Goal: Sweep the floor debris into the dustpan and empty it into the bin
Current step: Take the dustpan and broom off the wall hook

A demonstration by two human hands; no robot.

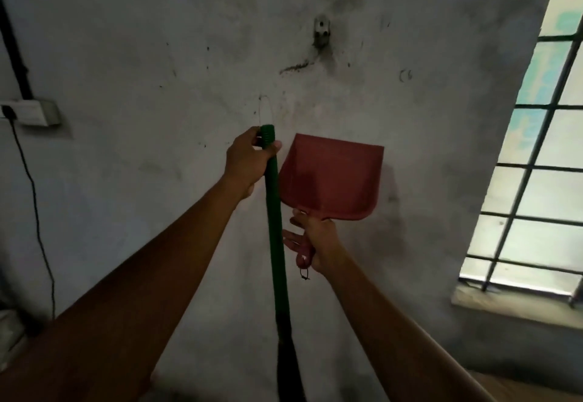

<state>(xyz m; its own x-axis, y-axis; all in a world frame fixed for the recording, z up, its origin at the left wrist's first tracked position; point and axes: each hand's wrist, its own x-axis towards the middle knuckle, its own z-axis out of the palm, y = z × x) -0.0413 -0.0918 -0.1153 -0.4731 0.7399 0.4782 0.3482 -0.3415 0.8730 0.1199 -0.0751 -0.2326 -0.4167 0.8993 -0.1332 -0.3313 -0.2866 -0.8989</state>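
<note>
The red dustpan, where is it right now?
In the head view, the red dustpan is held up against the wall by the right hand, just right of the green broom handle.

1. A stained, scuffed grey wall (pixel 157 38) is filling most of the view.
2. Daylight is coming through a barred window (pixel 536 165) at right.
3. A black cable (pixel 38 212) is hanging from a switch box (pixel 31 112) at left.

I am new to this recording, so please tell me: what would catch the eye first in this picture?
At the centre, the left hand grips the top of an upright green broom handle, and beside it the right hand holds up a red dustpan before a stained grey wall. A bright barred window glows at the right edge.
</note>
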